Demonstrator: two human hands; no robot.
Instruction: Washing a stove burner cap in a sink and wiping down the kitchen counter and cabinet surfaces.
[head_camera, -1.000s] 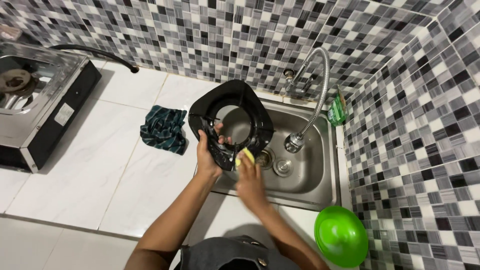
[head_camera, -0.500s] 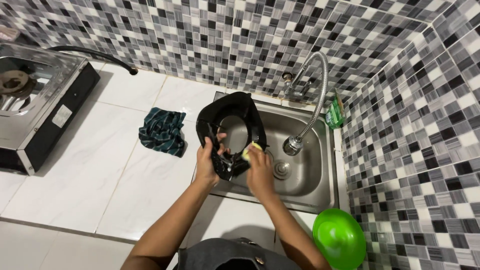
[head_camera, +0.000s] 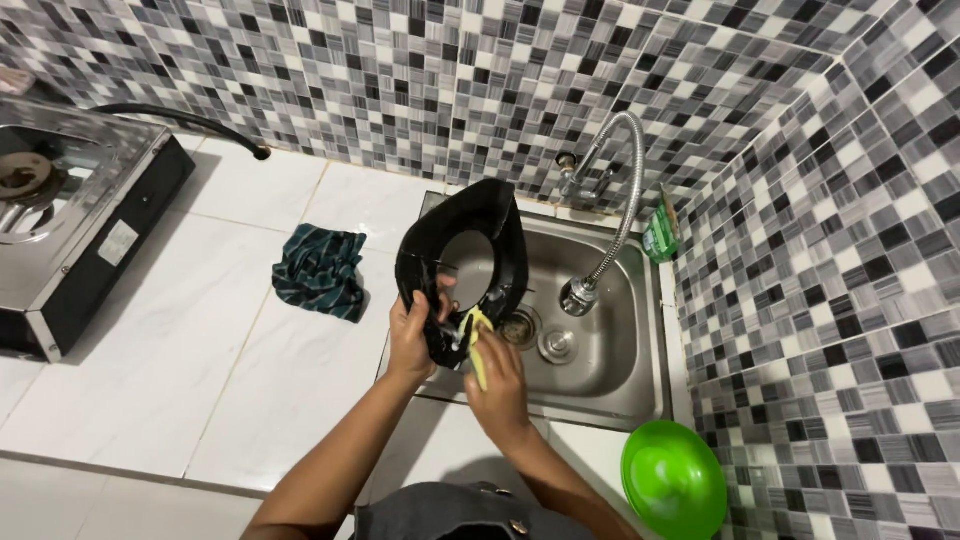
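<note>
Black plastic ring-shaped part with a round central opening (head_camera: 480, 250), tilted on edge over the left rim of the sink, lower end gripped in both hands. Largest to smallest around it: white tiled tabletop (head_camera: 200, 350) under a grey, black and white mosaic wall (head_camera: 420, 80); steel gas stove with black sides (head_camera: 70, 230) at far left, black hose (head_camera: 190, 120) curving behind it; stainless steel sink (head_camera: 600, 360) set into the tabletop, drain near the middle; flexible silver spring tap (head_camera: 615, 190) arching down into the basin; bright green round plastic bowl (head_camera: 675, 480) on the tabletop at lower right; crumpled dark green striped cloth (head_camera: 320, 272) just left of the sink; small green bottle (head_camera: 660, 228) in the corner behind the tap. Left hand (head_camera: 412, 340) closed around the lower edge of the black part. Right hand (head_camera: 497, 385) curled on a yellow sponge (head_camera: 478, 340), pressed against that same lower edge.
</note>
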